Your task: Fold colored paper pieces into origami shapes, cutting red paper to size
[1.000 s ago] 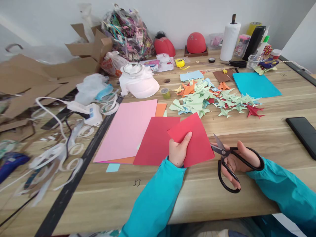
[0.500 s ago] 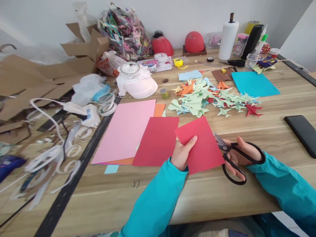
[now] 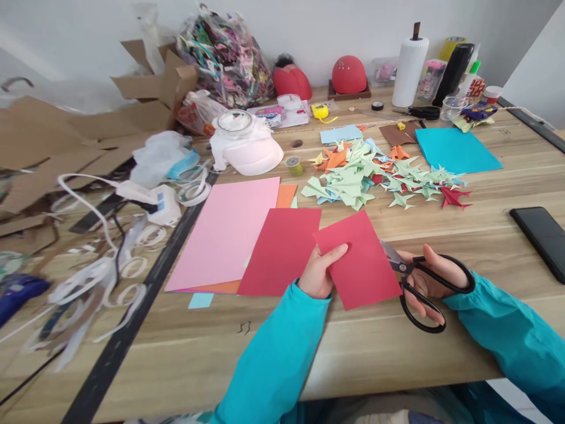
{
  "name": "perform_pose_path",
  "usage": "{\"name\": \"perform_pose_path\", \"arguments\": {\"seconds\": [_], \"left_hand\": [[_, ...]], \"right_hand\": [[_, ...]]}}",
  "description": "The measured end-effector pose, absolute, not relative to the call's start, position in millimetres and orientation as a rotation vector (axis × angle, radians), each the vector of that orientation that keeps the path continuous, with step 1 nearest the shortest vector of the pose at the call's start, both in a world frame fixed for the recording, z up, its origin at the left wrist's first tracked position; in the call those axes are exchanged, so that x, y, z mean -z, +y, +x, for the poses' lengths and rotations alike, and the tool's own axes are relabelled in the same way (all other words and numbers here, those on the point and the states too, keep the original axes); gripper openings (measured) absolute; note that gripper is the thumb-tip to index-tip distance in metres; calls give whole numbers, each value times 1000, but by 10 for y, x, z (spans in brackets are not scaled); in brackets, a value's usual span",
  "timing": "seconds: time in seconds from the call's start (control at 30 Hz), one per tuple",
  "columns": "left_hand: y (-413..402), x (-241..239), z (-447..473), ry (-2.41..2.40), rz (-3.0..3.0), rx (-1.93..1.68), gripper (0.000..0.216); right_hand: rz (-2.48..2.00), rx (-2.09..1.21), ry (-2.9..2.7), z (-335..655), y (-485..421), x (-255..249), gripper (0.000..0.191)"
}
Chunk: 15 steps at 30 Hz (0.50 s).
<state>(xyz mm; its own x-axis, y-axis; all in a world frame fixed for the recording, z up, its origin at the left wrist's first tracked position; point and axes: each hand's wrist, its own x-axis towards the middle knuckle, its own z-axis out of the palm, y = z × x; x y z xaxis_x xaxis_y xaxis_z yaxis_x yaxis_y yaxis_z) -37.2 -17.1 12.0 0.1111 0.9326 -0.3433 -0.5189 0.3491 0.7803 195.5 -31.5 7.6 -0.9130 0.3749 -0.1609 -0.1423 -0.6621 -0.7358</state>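
Note:
My left hand (image 3: pixel 318 272) pinches a small red paper sheet (image 3: pixel 359 259) by its left edge, thumb on top, and holds it just above the wooden table (image 3: pixel 353 347). My right hand (image 3: pixel 426 277) grips black scissors (image 3: pixel 417 282) through the handles. Their blades meet the right edge of the red sheet. Both arms wear teal sleeves. A larger red sheet (image 3: pixel 280 250) lies flat just left of my left hand.
A pink sheet (image 3: pixel 229 229) lies over an orange one at centre. Several folded paper shapes (image 3: pixel 375 174) sit behind, with a blue sheet (image 3: pixel 454 150) beyond. A black phone (image 3: pixel 541 238) lies at the right. Cardboard, tape rolls and cables crowd the left; jars and a paper roll (image 3: pixel 410 65) line the back.
The scissors have closed in from the right until their blades reach the red sheet's edge. My left hand has shifted the sheet slightly right and turned it.

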Motion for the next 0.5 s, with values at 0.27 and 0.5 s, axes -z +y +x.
{"name": "perform_pose_path", "arguments": {"seconds": [0.27,0.5], "left_hand": [[-181,-89,-309,1038,538,-1232,43],[-199,-57,-268,1126,663,-1332,41]], "right_hand": [[-512,-2571,-1147,1953,-334,-59,85],[-469,-2529,-1103,1939,-333,-79,86]]}}
